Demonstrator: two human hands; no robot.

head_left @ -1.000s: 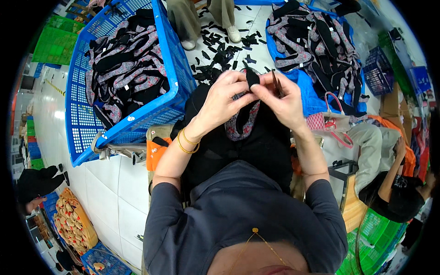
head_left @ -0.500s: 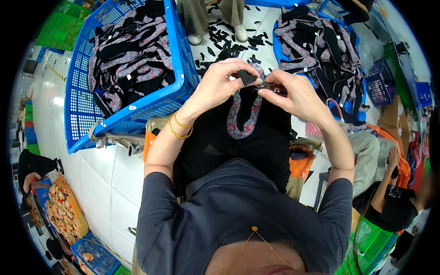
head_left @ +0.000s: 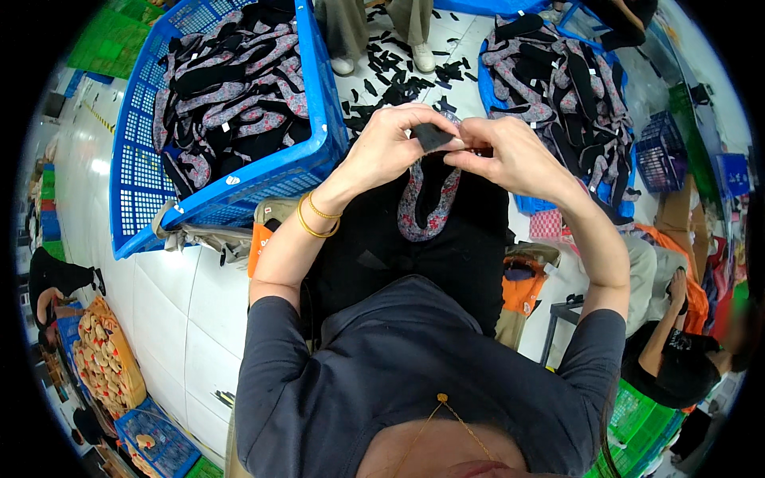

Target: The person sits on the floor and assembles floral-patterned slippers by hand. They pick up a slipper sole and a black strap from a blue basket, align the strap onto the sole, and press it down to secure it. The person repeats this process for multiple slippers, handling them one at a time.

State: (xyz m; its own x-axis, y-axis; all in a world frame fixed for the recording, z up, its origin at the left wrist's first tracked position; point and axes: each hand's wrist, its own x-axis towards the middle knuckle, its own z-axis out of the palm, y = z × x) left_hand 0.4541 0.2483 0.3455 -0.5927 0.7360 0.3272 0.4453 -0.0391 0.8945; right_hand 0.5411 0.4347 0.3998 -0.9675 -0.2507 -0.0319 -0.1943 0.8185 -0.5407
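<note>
In front of my lap hangs a grey floral slipper-like piece point(head_left: 427, 226) with red flowers, its curved end pointing down toward me. My left hand point(head_left: 401, 142) is closed, pinching a black fabric piece point(head_left: 433, 138) at the top of the floral piece. Close against it, my right hand point(head_left: 504, 151) is also closed, thumb and fingers meeting at the same spot. Something small and dark shows inside the right hand, but the fingers cover most of it. Both hands hide the upper part of the floral piece.
A blue basket point(head_left: 209, 209) heaped with black and floral pieces point(head_left: 231, 88) stands at the left. Another heap point(head_left: 550, 80) fills a blue container at the right. Black scraps point(head_left: 390, 68) litter the floor near a standing person's shoes point(head_left: 423, 57). Someone else works at the right.
Both hands stay together at the floral piece. The right hand has turned, so the dark thing in it shows less. The black fabric piece now hangs lower from the left fingers.
</note>
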